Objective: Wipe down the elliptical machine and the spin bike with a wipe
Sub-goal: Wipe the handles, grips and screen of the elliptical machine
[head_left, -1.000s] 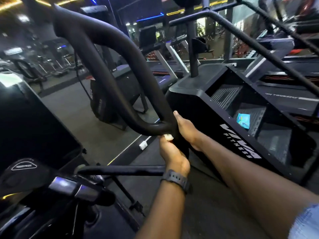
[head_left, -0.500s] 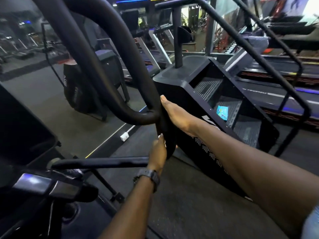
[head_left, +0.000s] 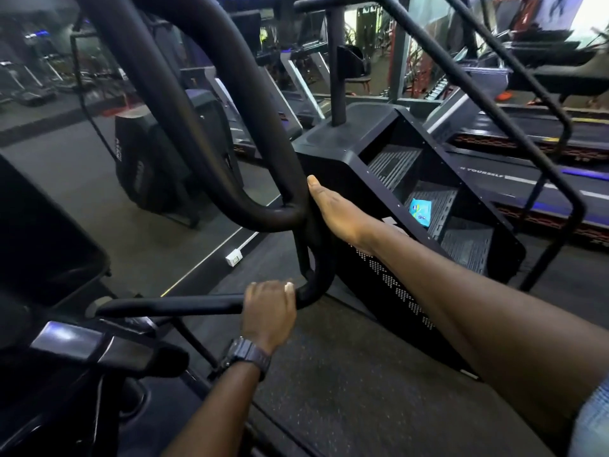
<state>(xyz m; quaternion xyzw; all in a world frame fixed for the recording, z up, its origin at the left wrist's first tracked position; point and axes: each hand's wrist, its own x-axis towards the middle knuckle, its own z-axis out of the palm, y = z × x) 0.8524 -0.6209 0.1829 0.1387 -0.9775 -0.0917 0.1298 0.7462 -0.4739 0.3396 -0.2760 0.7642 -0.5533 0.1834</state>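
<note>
Left hand [head_left: 268, 311] held the black handlebar [head_left: 171, 305], which ran sideways to the left | right hand [head_left: 336, 212] lay flat on its upper bend | wipe not seen, maybe under left hand | left hand nearer.

the left hand [head_left: 268, 310] has slid down the black handlebar [head_left: 211, 127]: a second ago it gripped just under the bend beside the right hand [head_left: 336, 209], with a bit of white wipe showing between the fingers; now it is curled round the lower curve, where the bar turns into its near-horizontal run, well below the right hand. the wipe no longer shows. the right hand's fingers lie straighter along the bar.
</note>
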